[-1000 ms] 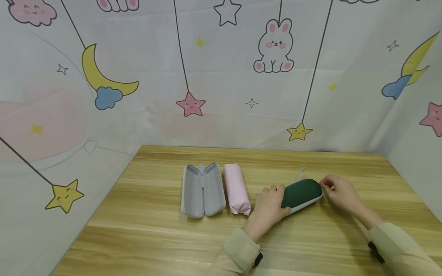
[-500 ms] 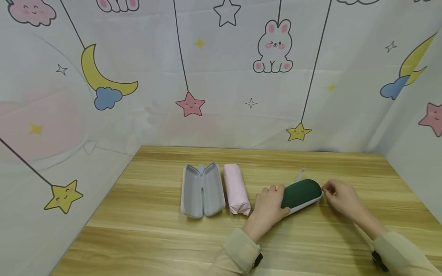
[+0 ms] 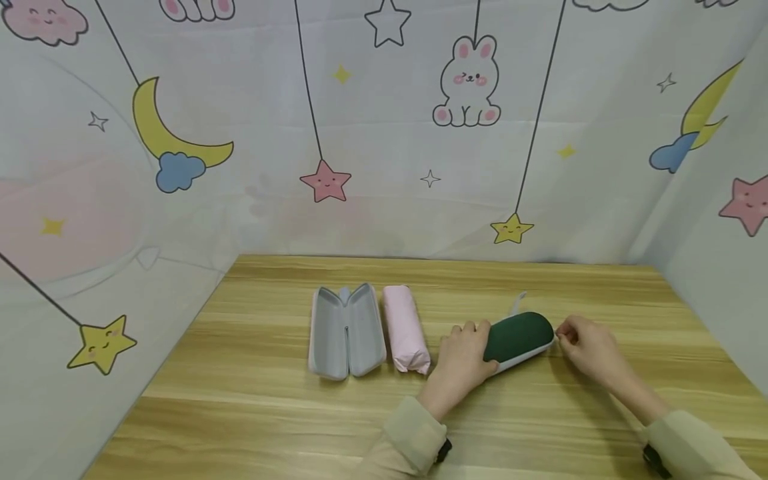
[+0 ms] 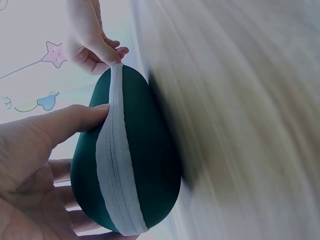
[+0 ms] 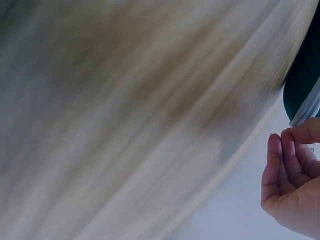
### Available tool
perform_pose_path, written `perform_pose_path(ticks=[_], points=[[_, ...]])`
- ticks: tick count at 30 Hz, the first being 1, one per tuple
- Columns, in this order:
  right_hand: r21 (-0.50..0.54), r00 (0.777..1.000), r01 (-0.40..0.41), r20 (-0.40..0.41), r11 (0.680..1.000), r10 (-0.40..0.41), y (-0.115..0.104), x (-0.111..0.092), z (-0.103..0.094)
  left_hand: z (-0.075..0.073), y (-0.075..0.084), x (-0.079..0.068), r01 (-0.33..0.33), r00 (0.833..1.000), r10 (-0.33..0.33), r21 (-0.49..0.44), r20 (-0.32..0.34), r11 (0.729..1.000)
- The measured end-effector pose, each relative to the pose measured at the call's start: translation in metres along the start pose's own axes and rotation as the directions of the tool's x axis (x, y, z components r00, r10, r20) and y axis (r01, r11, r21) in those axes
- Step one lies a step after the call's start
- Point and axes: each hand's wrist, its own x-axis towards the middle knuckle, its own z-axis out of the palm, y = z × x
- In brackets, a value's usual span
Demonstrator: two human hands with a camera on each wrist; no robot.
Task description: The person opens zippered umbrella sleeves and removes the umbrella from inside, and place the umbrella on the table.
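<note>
A dark green zippered case [image 3: 519, 337] with a pale grey zipper band [image 4: 116, 160] lies slantwise on the table at the right. My left hand [image 3: 461, 358] grips its near-left end, thumb on the front side and fingers over the other. At the opposite end, my right hand [image 3: 591, 347] pinches the end of the zipper with thumb and fingertips, which hide the pull. In the left wrist view the zipper runs closed along the part that shows. In the right wrist view only the case's tip shows beside my fingers.
A second case [image 3: 347, 333], grey inside, lies spread in two halves on the left. Beside it is a pink wrapped bundle [image 3: 407, 329], near my left hand. A light strap [image 3: 518, 303] sticks out behind the green case. A printed curtain [image 3: 384, 133] stands behind the wooden table [image 3: 252, 413].
My right hand and forearm have shifted slightly nearer to me, staying at the case's end. My left hand and the green case keep their place; the whole view has slid a little sideways.
</note>
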Motion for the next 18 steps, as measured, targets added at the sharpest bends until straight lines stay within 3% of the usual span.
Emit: perform_pose_path(ticks=[18], points=[[0.01,0.999,-0.042,0.022,0.999,0.042,-0.008,-0.011,-0.001,0.0,0.001,0.0,-0.007,1.0,0.007,-0.002,-0.009,1.0]])
